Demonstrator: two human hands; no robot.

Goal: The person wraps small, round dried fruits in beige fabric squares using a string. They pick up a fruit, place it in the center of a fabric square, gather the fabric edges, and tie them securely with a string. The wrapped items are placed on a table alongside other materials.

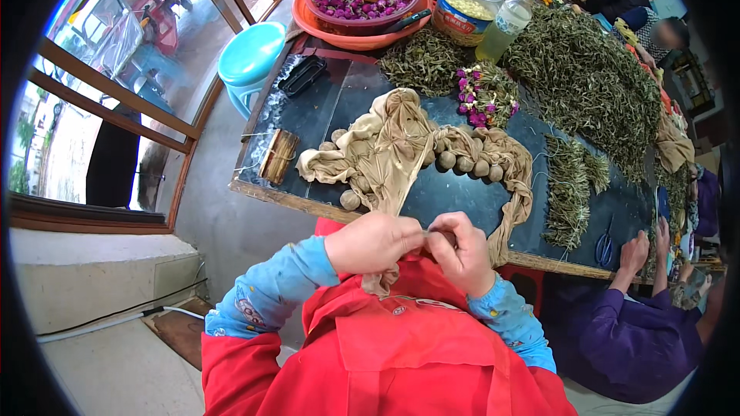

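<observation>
A long tan cloth [393, 139] lies bunched on the dark tabletop, with round balls tied into it in rows. One strip of it runs down over the front edge to my hands, and a loose end hangs below my left hand. My left hand [376, 243] is closed in a pinch on this cloth. Close beside it, my right hand [462, 250] is also closed, fingertips and thumb pressed together near the left fingers. What the right fingers hold is too small to tell.
Bundled dried stalks [569, 192], a blue-handled pair of scissors [605, 246] and a heap of dried leaves [586, 69] lie to the right. Behind stand a basin of purple buds [339, 11], a jar [466, 11] and a bottle [505, 27]. A co-worker's hand [634, 253] rests at the right edge.
</observation>
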